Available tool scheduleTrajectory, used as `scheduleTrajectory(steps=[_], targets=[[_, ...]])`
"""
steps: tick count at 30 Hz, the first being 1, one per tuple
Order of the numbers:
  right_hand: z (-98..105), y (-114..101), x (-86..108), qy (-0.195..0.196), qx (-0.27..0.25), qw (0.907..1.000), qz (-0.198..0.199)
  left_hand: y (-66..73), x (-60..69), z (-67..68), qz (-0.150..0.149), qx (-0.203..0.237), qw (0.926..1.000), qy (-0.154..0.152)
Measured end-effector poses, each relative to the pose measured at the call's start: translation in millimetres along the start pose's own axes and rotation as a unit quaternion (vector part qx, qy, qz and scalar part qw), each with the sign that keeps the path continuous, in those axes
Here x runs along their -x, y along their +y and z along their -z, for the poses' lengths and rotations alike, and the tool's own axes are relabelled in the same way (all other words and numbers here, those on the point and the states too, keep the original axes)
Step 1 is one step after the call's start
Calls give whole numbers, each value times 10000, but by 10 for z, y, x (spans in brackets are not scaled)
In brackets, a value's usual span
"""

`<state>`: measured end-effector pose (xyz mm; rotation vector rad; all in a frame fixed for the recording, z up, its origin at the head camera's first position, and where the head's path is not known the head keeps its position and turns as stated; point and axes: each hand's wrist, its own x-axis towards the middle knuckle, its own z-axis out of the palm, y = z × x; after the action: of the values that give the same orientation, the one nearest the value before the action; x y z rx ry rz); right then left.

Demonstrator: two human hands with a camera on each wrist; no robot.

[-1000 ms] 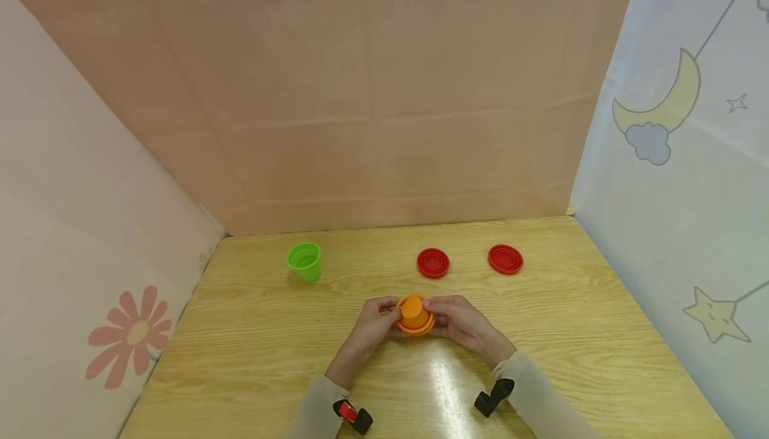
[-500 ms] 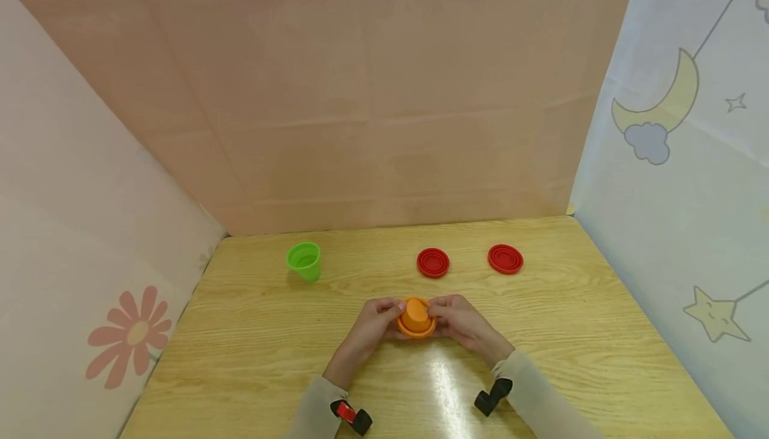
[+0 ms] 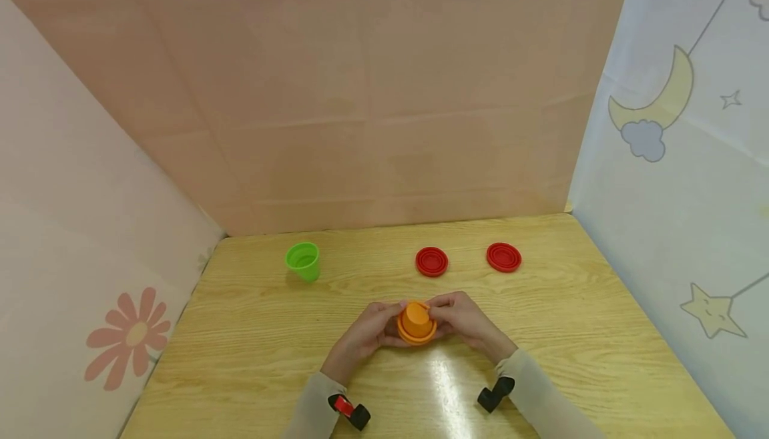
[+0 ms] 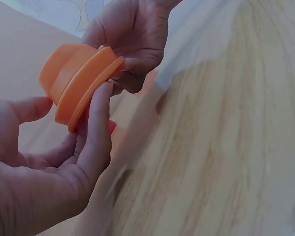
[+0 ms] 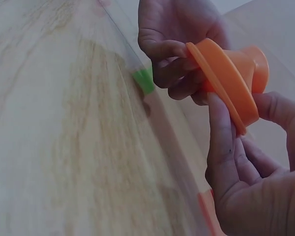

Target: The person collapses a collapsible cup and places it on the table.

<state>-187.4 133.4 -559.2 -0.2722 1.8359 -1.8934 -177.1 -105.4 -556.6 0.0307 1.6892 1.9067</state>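
An orange collapsible cup [image 3: 416,322] is held between both hands above the table, its rim downward and its narrower base up. It is partly folded, with stepped rings showing in the left wrist view. My left hand [image 3: 368,329] grips its left side, thumb near the stepped wall and fingers under the rim. On the other side my right hand [image 3: 465,322] pinches it the same way. In the right wrist view, the orange cup [image 5: 231,78] shows its wide rim resting against fingers of both hands.
A green collapsible cup [image 3: 304,262] stands extended at the back left of the wooden table [image 3: 252,345]. Two flat red collapsed cups lie at the back: one red cup [image 3: 432,261] beyond the hands, the other red cup [image 3: 504,257] farther right. Fabric walls enclose three sides.
Both hands keep hold of the orange cup, which has shifted slightly toward the body. Its base has tilted, and the fingers have changed place a little. The other cups stay put.
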Motion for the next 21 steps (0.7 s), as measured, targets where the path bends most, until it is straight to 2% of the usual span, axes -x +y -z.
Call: scheduleTrajectory(steps=[4,7,11,15,21], targets=[[9,11,11,-38,-35,10000,-4,16,13,11,48,68,9998,-169],[13,12,13,-45,-55,10000,-8,22,18,9,79,55,9998,-165],[12,7,10,12,-64,10000,-36,12,9,-27,34,-84,10000,38],[10,-11,17,-8,-217,9997,-77,0,-4,-53,-207,-237,9990,325],[58,-40,33,-611,-931,9937,-89,48,-13,-24,-562,-367,9955,664]])
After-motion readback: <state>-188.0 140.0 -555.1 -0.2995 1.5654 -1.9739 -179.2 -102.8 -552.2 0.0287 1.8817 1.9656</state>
